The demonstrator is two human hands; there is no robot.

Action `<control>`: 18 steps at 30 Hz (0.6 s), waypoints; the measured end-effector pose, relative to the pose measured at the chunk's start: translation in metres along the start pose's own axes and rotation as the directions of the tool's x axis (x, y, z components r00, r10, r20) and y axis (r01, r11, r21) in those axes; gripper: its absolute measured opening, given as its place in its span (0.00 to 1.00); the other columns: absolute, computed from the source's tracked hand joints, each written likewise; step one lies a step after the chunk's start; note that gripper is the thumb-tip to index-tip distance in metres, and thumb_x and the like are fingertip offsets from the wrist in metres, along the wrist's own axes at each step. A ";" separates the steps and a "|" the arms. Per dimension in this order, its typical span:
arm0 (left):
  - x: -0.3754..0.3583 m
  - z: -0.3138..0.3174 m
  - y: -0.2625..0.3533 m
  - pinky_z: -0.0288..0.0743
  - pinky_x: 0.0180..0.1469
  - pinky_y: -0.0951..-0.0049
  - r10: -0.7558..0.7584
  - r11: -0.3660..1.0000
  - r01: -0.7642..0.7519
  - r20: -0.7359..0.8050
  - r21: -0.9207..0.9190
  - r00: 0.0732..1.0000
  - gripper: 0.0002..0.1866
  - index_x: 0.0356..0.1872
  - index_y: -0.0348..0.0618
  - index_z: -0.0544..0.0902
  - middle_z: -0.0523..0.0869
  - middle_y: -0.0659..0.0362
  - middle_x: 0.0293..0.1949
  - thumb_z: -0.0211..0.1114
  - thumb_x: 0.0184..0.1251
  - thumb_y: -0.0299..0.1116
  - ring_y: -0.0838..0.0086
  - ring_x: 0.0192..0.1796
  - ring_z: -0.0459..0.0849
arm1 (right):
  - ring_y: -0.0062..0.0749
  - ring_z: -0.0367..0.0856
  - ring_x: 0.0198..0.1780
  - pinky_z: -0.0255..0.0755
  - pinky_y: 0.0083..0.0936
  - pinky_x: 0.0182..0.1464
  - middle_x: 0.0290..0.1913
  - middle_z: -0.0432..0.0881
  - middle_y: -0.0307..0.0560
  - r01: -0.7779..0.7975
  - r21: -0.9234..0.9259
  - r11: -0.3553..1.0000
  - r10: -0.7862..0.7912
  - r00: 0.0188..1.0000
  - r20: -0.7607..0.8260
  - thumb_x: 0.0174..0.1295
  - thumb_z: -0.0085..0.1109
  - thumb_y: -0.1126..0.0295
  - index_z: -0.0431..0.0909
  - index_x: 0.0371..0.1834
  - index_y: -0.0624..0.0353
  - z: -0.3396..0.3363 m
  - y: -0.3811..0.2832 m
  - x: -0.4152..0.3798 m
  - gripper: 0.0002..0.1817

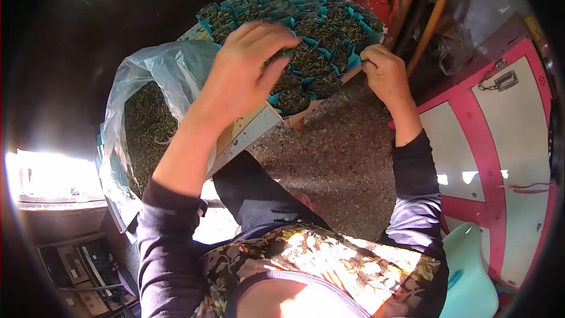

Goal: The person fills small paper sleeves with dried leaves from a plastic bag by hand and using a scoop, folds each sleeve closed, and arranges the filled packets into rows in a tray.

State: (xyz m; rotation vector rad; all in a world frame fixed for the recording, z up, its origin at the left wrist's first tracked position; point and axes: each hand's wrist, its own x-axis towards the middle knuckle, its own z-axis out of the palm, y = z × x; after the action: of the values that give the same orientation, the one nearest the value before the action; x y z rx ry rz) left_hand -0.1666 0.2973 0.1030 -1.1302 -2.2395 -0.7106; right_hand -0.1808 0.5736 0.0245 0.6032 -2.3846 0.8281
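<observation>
**Upright packets packed tight at 12 o'clock**

My hands are apart. My left hand (pixel 250 62), at 11 o'clock, hangs over the teal packets (pixel 312 62) with thumb and bent fingers spread. My right hand (pixel 385 73), at 2 o'clock, has its fingers drawn together at their outer edge; I cannot tell if they grip a packet, perhaps to steady that side. The packets stand mouths up, crowded together, which likely keeps them from tipping and spilling their dried leaves. At 9 to 10 o'clock on the table (pixel 253 136), the clear plastic bag (pixel 173 65) gapes open, probably for easy reach into the loose leaves (pixel 147 132).
</observation>
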 end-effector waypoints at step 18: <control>-0.192 -0.093 0.039 0.72 0.51 0.61 -0.424 0.829 0.385 0.008 0.405 0.906 0.11 0.37 0.38 0.81 0.83 0.53 0.39 0.62 0.50 0.19 0.56 0.47 0.80 | 0.40 0.82 0.37 0.74 0.25 0.41 0.36 0.80 0.49 -0.052 0.084 0.995 0.068 0.977 -0.200 0.50 0.54 0.84 0.77 0.33 0.63 0.001 -0.016 -0.005 0.08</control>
State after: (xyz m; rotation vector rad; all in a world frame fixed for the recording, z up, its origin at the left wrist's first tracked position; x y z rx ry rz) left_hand -0.0159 0.1501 0.0519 -0.5026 -2.5878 -0.3283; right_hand -0.1688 0.5623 0.0274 0.4550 -2.2033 0.9649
